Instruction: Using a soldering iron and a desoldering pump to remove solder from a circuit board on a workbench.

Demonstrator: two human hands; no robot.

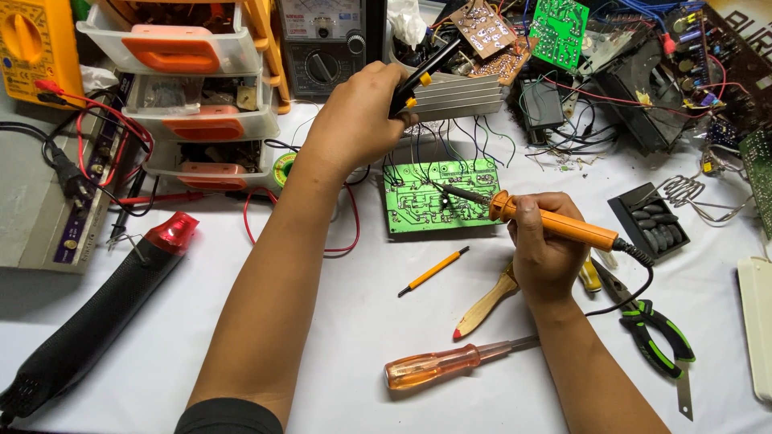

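Nearest: orange-handled screwdriver (pixel 445 363) flat on white table (pixel 362 321), wooden-handled brush (pixel 485 305) and green-gripped pliers (pixel 653 329) close by. Small yellow pencil-like tool (pixel 433 272) just beyond.

Mid: right hand (pixel 547 255) closed in a pen grip around orange soldering iron (pixel 555 223), tip down on green circuit board (pixel 438 195). Board flat, solder side up, wires running back to a finned aluminium heatsink (pixel 462 96).

Farther: left hand (pixel 356 116) wrapped around black-and-yellow tool (pixel 422 76), raised above board's far edge. Black heat gun (pixel 96 313) at left; orange drawer unit (pixel 189 88) behind.
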